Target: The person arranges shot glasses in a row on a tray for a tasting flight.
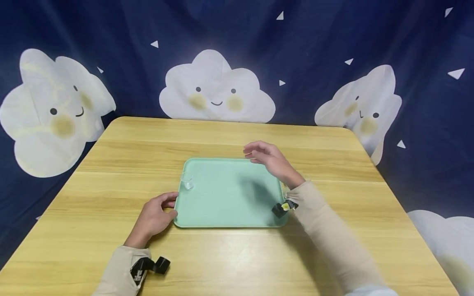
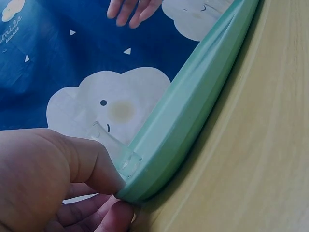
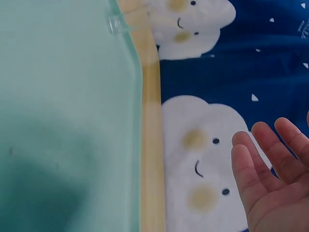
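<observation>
A pale green tray (image 1: 229, 205) lies on the wooden table. My left hand (image 1: 157, 216) holds its left edge; in the left wrist view the thumb (image 2: 104, 171) and fingers meet at the rim. Just beyond that hand a small clear glass (image 1: 188, 183) stands on the tray's left side. Above the tray's far right corner, my right hand (image 1: 269, 158) hovers with loosely extended fingers and nothing in them. The right wrist view shows its palm (image 3: 285, 208) apart from the tray.
Beside the right sleeve (image 1: 326, 230) is a faint transparent outline, too unclear to tell. The wooden table (image 1: 111, 197) extends around the tray. A dark blue curtain (image 1: 237, 24) with white clouds hangs behind the table and at its sides.
</observation>
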The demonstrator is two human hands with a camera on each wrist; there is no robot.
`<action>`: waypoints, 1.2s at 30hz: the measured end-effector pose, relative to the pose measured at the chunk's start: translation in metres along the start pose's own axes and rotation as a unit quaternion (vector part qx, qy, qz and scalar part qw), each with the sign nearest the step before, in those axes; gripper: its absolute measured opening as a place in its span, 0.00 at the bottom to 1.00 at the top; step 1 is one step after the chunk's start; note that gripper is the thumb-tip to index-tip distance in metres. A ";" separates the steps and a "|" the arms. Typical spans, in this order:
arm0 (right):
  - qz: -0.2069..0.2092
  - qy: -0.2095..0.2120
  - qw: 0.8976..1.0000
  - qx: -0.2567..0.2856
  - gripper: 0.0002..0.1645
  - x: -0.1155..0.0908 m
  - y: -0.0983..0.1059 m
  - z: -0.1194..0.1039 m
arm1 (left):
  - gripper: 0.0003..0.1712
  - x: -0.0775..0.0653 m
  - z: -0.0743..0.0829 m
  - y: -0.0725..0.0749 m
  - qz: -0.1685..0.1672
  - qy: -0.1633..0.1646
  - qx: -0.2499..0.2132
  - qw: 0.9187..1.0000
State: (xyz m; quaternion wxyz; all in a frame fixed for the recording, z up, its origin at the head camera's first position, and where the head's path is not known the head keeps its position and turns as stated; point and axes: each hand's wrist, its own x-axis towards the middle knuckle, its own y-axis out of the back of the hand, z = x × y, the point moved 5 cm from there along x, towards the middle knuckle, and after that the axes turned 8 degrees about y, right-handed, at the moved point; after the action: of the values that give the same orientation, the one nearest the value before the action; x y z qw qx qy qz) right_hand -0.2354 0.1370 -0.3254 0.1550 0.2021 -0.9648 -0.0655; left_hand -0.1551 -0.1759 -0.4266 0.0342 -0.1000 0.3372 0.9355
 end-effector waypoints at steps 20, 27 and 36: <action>0.072 0.053 0.996 -0.013 0.18 -0.066 0.064 -0.002 | 0.29 -0.002 -0.003 0.002 -0.001 -0.002 -0.001 1.000; 0.083 0.064 0.994 -0.017 0.14 -0.089 0.084 -0.001 | 0.29 -0.002 -0.002 0.004 0.002 -0.005 -0.004 1.000; 0.079 0.059 0.995 -0.017 0.15 -0.125 0.108 0.013 | 0.29 -0.002 -0.001 0.003 -0.001 -0.007 -0.002 1.000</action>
State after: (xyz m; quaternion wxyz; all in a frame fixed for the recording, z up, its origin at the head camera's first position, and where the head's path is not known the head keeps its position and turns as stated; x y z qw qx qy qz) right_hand -0.1711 0.2871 -0.3515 0.2202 0.1263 -0.9655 -0.0573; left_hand -0.1533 -0.1785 -0.4251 0.0377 -0.0939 0.3347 0.9369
